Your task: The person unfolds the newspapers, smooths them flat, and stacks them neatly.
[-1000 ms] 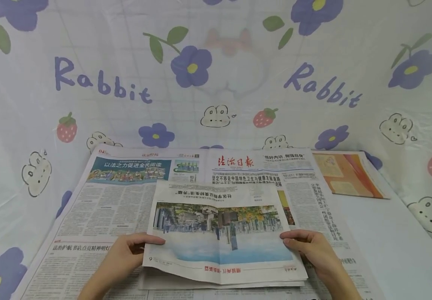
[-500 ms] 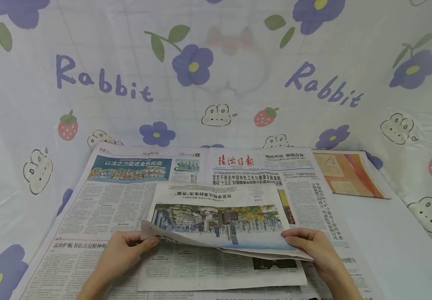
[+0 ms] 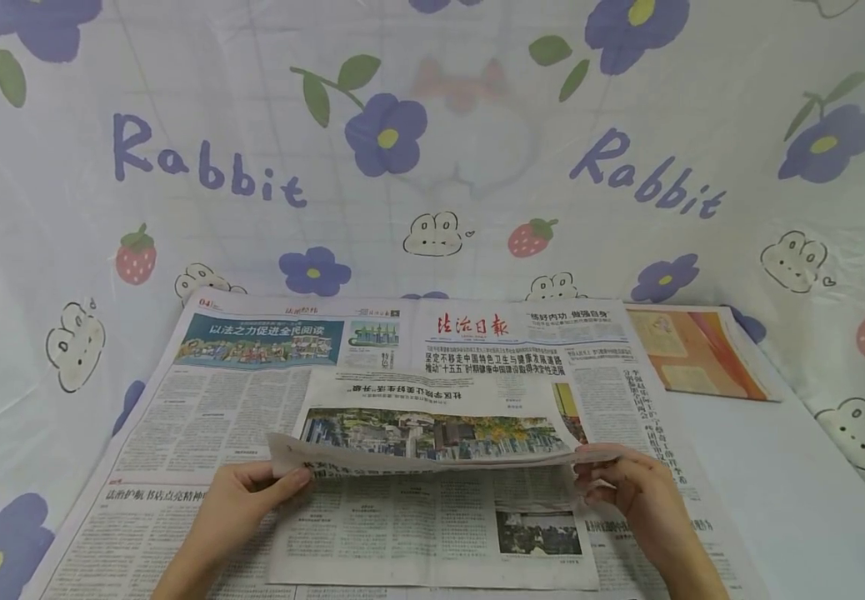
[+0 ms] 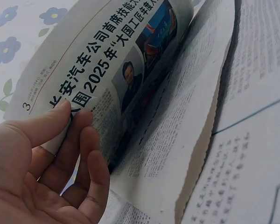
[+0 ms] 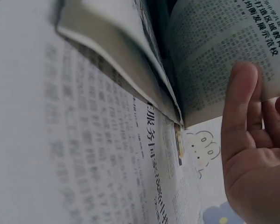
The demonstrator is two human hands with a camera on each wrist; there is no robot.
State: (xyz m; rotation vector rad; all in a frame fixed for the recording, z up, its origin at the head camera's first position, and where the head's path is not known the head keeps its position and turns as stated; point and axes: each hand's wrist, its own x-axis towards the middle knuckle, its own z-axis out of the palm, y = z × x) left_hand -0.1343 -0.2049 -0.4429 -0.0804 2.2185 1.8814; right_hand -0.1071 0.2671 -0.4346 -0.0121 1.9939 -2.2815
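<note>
Left hand (image 3: 243, 500), right hand (image 3: 633, 498) gripping a folded off-white paper newspaper (image 3: 432, 433)
Only the left-wrist view is showing its printed portrait (image 4: 129, 81).

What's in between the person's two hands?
A lifted newspaper page! In the head view it stretches from the left hand to the right hand, and more newspaper lies underneath.

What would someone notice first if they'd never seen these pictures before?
Probably the backdrop, which fills the top of the head view with big purple flowers and the word Rabbit twice. Next, the folded newspaper, lower middle, its top page raised between the left hand and the right hand. An orange print stands out at the back right.
</note>
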